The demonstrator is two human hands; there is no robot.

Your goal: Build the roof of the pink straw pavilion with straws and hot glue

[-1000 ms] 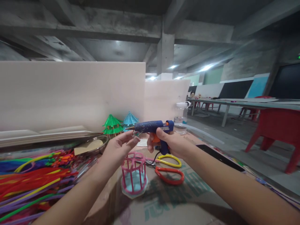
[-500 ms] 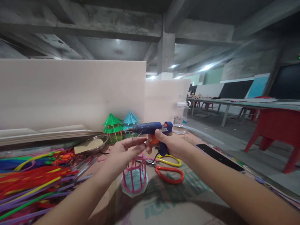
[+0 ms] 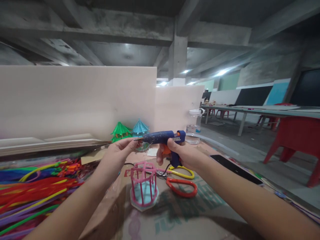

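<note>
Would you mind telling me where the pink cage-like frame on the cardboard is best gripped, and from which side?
I would take the pink frame from above, pinching its top ring between two fingers. It stands upright on a pale blue base, its thin posts look easily bent, and the top is open. The scissors lie close on its right, and the left hand and right hand are above, holding the glue gun.

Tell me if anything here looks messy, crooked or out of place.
Nothing looks damaged or spilled. The right hand holds the glue gun with its nozzle at the left hand; the pink frame stands upright. The colored sticks lie in a loose heap.
</note>
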